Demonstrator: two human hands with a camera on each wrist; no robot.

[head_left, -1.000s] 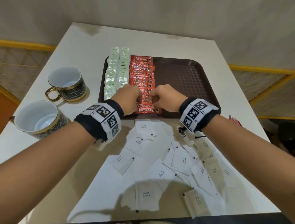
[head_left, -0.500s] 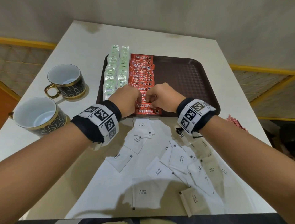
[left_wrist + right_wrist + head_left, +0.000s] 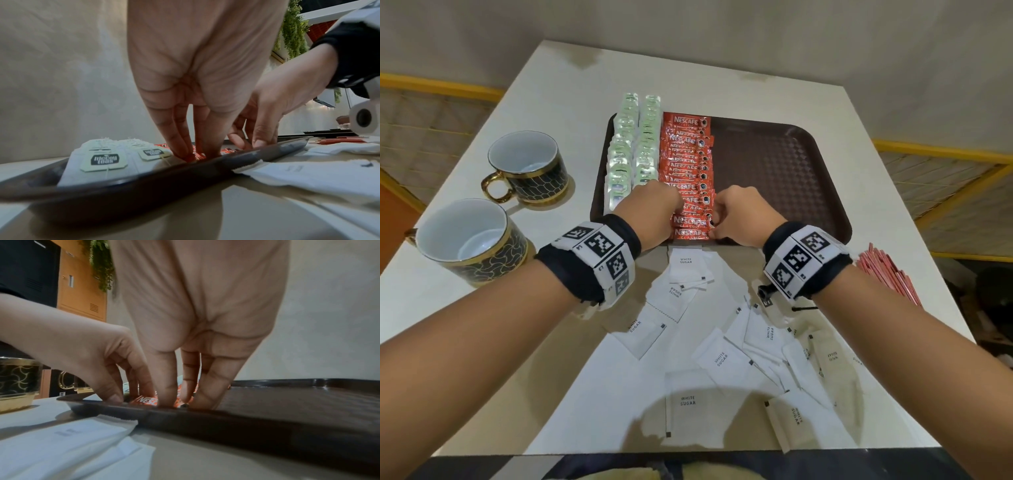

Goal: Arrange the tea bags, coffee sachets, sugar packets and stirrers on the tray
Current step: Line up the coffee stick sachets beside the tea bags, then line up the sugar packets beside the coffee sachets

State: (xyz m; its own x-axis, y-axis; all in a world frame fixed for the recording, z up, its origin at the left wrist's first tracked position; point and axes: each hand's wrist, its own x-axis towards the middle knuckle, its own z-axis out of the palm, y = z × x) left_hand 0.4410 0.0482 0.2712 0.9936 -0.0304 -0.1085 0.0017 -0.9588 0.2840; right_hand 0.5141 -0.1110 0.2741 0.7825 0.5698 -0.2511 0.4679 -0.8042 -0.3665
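Both hands work the near end of the Nescafe sachets (image 3: 690, 178) row: left hand (image 3: 654, 212) w/ fingers straight, tips pressing down; right hand (image 3: 739, 219) likewise, prob. squaring the edge. Tea bags (image 3: 633, 150) alongside on tray (image 3: 774, 164); sugar packets (image 3: 719, 356), stirrers (image 3: 887, 270) off-tray on table.

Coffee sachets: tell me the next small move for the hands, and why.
Probably let go of the coffee sachets and reach for a sugar packet just off the tray. Both the left hand and right hand press fingertips on the near end of a seemingly even red column, while the sugar packets and stirrers lie on the table.
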